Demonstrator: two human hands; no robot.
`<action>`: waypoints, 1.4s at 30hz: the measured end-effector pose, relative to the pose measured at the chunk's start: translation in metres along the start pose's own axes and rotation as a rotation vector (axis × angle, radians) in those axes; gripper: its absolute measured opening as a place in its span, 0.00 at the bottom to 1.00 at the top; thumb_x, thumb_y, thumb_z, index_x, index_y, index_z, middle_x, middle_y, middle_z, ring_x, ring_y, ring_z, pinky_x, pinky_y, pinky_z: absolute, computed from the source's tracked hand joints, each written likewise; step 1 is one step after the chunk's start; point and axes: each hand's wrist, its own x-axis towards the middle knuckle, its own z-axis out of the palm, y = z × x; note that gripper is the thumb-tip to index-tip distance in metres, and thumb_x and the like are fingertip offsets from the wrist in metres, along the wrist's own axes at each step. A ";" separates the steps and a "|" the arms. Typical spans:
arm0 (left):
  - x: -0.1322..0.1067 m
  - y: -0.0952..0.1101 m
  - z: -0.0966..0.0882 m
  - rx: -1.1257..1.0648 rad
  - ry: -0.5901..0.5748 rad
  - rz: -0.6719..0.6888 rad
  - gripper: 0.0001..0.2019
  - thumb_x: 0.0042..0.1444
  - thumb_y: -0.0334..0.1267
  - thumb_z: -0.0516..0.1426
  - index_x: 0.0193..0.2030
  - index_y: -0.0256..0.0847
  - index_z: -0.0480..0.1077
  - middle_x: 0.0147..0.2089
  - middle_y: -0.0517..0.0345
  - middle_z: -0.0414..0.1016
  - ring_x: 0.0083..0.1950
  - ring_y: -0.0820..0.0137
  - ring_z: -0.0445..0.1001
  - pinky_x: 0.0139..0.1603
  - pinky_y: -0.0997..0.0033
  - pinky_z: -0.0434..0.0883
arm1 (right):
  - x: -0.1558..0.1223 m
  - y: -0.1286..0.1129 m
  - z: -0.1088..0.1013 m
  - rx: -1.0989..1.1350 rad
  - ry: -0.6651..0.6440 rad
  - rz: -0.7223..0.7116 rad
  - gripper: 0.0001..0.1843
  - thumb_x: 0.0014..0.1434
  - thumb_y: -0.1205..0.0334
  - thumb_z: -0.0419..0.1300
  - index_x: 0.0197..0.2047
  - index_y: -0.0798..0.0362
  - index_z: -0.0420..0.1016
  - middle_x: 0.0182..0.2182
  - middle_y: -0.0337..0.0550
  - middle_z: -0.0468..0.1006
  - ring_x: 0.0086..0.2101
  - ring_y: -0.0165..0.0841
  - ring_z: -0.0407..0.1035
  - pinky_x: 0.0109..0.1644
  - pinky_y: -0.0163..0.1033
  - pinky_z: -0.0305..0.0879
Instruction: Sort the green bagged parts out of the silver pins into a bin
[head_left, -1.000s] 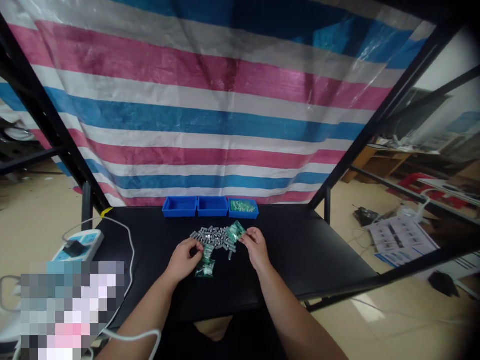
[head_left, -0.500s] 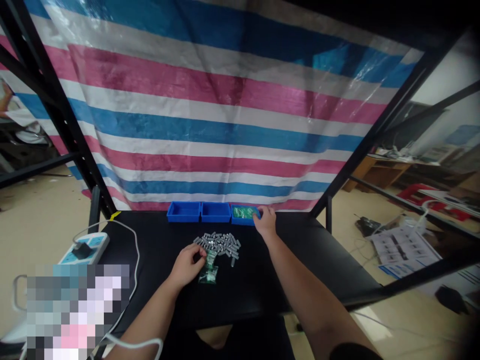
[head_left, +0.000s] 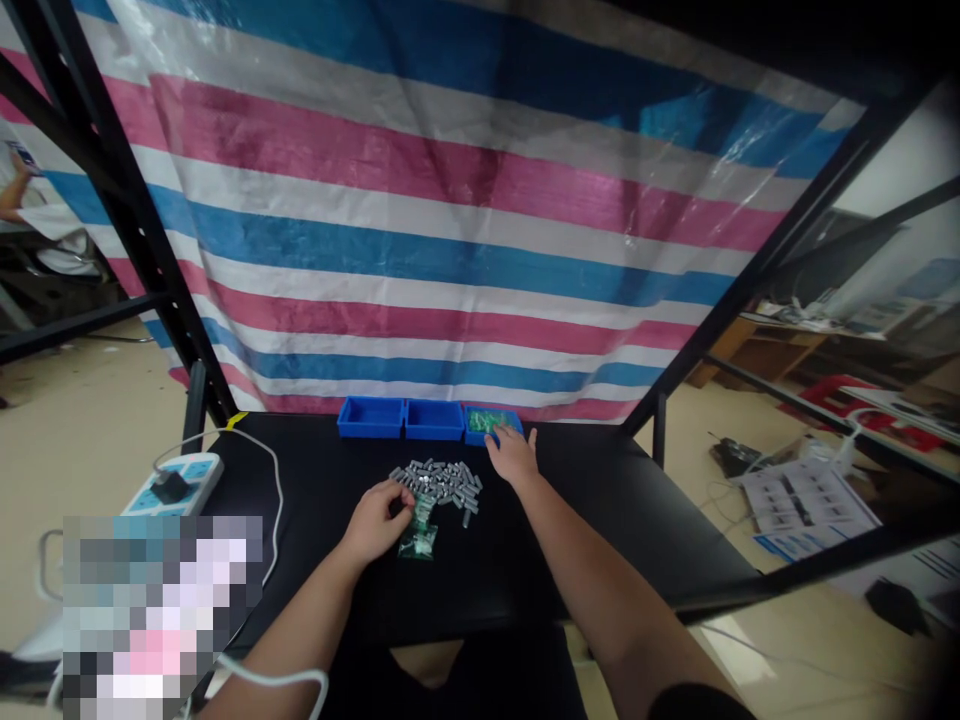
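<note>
My left hand rests on the black table with curled fingers at the edge of a loose pile of small grey metal cylinders. Just right of those fingers lies a small clear bag of green parts, with another bag's top end above it. What the fingers pinch, if anything, is hidden. My right hand hovers just in front of a blue plastic bin, fingers spread and holding nothing. That bin holds green bagged parts.
Two more blue bins stand in a row along the table's back edge, before a striped tarpaulin. A power strip and white cable sit at the left. A person stands far left beyond the black frame.
My right hand has let go of the green bag it held a second ago, reached the right bin, and drawn slightly back from it. The bag now lies in the bin. My left hand stays put.
</note>
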 end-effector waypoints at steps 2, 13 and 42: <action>0.000 0.001 -0.001 -0.001 -0.003 -0.005 0.05 0.55 0.32 0.56 0.34 0.43 0.74 0.37 0.57 0.77 0.41 0.65 0.76 0.42 0.68 0.70 | 0.001 0.001 -0.002 0.011 -0.014 0.012 0.24 0.71 0.51 0.48 0.64 0.50 0.70 0.65 0.53 0.68 0.65 0.46 0.58 0.70 0.68 0.23; 0.000 0.001 -0.001 -0.002 0.006 0.007 0.05 0.55 0.31 0.57 0.33 0.42 0.74 0.36 0.57 0.76 0.41 0.66 0.75 0.43 0.68 0.69 | -0.012 -0.002 -0.005 0.013 0.052 -0.012 0.22 0.68 0.55 0.52 0.62 0.50 0.71 0.61 0.53 0.70 0.61 0.47 0.61 0.71 0.65 0.29; -0.001 0.001 -0.001 -0.080 0.055 -0.002 0.05 0.54 0.30 0.57 0.34 0.42 0.73 0.37 0.57 0.74 0.42 0.66 0.74 0.47 0.67 0.69 | -0.091 -0.102 0.008 0.625 -0.184 -0.460 0.14 0.53 0.71 0.62 0.43 0.48 0.74 0.36 0.39 0.77 0.38 0.36 0.70 0.45 0.40 0.64</action>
